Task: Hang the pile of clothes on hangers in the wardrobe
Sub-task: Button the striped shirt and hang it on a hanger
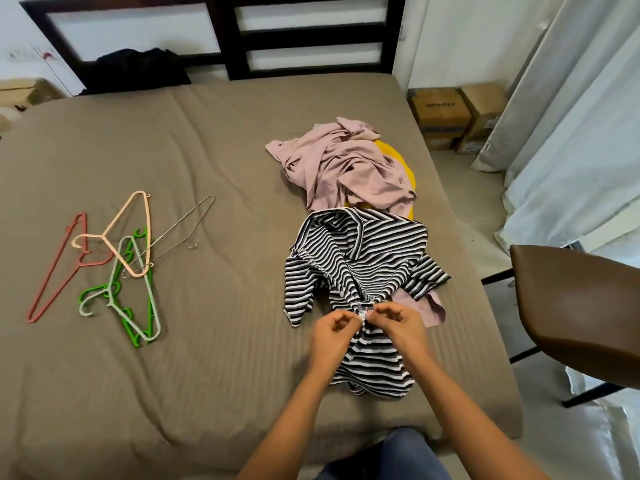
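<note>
- i count three garments in the pile on the right half of the bed (207, 150): a striped shirt (360, 258), a pink garment (343, 164) and a yellow garment (401, 161) that is mostly hidden under the pink one.
- a pink bit of cloth shows from under the striped shirt's right edge; i cannot tell which garment it belongs to.
- i count five hangers on the left half of the bed, overlapping in a loose heap: a red hanger (57, 268), a peach hanger (138, 216), a wire hanger (180, 230), a pale green hanger (149, 299) and a bright green hanger (133, 323).
- the striped shirt lies nearest me, touching the pink garment at its far end. its long axis runs from the bed's near edge toward the headboard (311, 36), with the open collar at the far end and the hem toward me.
- both forearms reach forward over the near edge of the bed and meet over the shirt's middle.
- the left hand (332, 332) and the right hand (398, 323) are almost touching, fingers curled, each pinching the shirt's front at one small pale spot between them; it is too small to make out.
- the pinched cloth is gathered into folds that fan out toward the collar.
- elsewhere: one dark garment (135, 69) against the headboard, two cardboard boxes (440, 112) on the floor, one brown chair (581, 306) to my right.
</note>
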Tool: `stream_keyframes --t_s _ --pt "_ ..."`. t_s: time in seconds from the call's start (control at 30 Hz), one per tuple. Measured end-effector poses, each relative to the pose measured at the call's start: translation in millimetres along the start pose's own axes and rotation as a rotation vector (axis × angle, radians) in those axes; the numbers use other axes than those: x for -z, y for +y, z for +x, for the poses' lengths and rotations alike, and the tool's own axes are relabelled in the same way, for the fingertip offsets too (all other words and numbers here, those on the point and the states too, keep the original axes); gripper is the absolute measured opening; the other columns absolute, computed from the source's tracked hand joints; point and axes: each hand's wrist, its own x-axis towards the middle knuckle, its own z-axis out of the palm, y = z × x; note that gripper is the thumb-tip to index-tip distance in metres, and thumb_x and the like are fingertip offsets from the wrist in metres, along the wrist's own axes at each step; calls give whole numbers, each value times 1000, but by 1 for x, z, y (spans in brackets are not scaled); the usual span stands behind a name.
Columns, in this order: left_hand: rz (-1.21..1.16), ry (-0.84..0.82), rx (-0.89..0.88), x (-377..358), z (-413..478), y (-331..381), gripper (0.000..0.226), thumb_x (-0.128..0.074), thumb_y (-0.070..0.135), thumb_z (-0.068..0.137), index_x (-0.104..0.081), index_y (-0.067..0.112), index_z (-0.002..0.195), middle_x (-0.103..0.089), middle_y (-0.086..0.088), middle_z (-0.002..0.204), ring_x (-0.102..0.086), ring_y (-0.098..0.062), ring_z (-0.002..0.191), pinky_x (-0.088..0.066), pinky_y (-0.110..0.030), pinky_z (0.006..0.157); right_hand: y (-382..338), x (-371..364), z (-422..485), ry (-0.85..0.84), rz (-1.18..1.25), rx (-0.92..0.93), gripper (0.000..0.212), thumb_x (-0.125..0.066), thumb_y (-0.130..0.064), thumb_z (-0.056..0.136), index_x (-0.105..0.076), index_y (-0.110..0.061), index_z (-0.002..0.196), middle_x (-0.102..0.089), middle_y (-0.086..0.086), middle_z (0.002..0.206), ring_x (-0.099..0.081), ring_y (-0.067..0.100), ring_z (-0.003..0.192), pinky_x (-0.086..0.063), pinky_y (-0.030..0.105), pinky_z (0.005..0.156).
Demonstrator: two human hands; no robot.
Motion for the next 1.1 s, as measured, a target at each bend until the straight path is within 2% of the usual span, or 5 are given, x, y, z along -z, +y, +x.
stream_keyframes --t_s 0.27,0.57,0.77,1.0,1.1 --pt "90 32 -39 2 -2 -3 10 -67 15 84 -71 17 75 -66 3 64 -56 -7 62 -46 -24 62 3 6 5 -68 -198 58 10 -77 -2 73 -71 -7 79 -61 -5 60 -54 -3 53 -44 10 57" --pt "174 41 -94 -1 -2 -2 21 -67 15 83 -67 32 70 -65 11 61 -55 1 58 -45 -18 59 6 11 10 -80 -288 -5 12 -78 -8 72 -73 -6 83 -72 2 74 -66 12 70 -53 29 75" --pt "309 71 -154 -2 1 -5 26 -65 17 83 -62 37 68 -64 10 63 -55 -1 58 -45 -21 61 1 7 8 -78 -424 52 7 -78 -11 73 -71 -9 75 -66 -2 63 -55 -3 53 -44 13 58" --pt "398 37 -137 -1 7 -8 5 -65 18 84 -69 19 81 -64 11 66 -59 0 64 -48 -22 67 3 7 4 -109 -357 32 8 -71 -4 75 -71 -12 76 -72 3 68 -68 14 66 -54 26 69" --pt "439 -9 -165 0 8 -9 7 -64 15 85 -69 19 84 -63 14 67 -58 3 64 -46 -16 66 0 5 2 -103 -281 -6 13 -62 2 80 -69 -8 75 -71 7 66 -67 14 63 -50 21 61"
